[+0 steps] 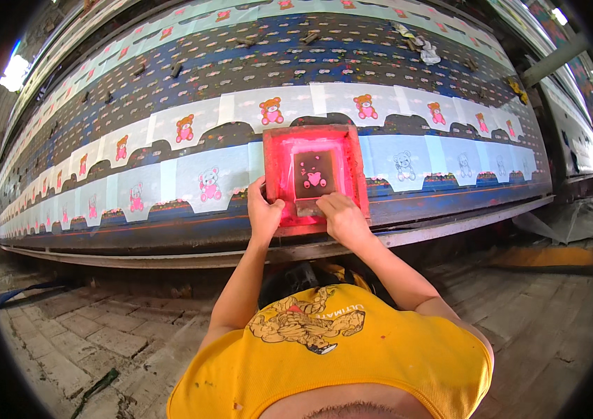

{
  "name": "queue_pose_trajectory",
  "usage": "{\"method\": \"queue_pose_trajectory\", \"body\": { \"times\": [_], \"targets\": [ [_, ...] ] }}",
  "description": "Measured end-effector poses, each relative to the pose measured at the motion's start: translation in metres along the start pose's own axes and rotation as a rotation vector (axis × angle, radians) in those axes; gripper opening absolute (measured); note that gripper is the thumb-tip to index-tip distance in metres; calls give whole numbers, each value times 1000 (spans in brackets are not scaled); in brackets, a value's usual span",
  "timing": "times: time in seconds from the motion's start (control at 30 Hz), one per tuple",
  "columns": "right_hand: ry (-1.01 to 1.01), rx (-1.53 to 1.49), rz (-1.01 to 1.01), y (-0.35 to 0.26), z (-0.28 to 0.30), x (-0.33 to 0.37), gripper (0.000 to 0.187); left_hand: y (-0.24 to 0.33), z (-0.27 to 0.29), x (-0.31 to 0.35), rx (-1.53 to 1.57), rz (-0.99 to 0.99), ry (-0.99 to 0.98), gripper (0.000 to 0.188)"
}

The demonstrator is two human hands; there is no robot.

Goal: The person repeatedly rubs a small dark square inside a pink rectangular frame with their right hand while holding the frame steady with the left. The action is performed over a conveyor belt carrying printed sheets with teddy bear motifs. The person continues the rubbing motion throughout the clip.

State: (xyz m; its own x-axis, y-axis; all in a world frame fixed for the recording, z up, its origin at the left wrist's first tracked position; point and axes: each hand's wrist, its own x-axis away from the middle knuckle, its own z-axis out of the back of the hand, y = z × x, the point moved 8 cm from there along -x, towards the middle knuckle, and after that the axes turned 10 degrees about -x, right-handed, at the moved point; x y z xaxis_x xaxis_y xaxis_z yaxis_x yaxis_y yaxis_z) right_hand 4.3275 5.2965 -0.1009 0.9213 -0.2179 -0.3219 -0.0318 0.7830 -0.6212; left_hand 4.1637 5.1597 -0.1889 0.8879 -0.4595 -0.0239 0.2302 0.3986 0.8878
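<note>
A wooden-framed printing screen [360, 167], smeared with bright pink ink, lies over the near row of pale blue fabric pieces [233, 162]. A bear-shaped stencil shows in its dark middle. My left hand [264, 215] is closed on the frame's near left side. In my right hand [344, 219], fingers are wrapped round a small flat squeegee [307, 207], which rests inside the frame at the stencil's near edge. Left of the screen, a printed bear [209, 186] has pink parts. To the right, a bear [404, 166] shows only dark outlines.
The long printing table [254, 73] curves across the view, with a metal rail [450, 227] along its near edge. Farther back lies a row of white pieces with brown-and-pink bears [271, 110]. A crumpled cloth [427, 51] and small dark blocks [310, 38] sit beyond.
</note>
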Motion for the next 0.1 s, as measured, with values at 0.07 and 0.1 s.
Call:
{"method": "queue_pose_trajectory", "body": {
  "times": [0.07, 0.1],
  "targets": [
    [1, -4, -6, -5, -1, 13, 31, -3, -2, -2, 30, 28, -20, 66],
    [7, -5, -8, -2, -1, 16, 35, -16, -8, -6, 40, 33, -41, 68]
  ]
}}
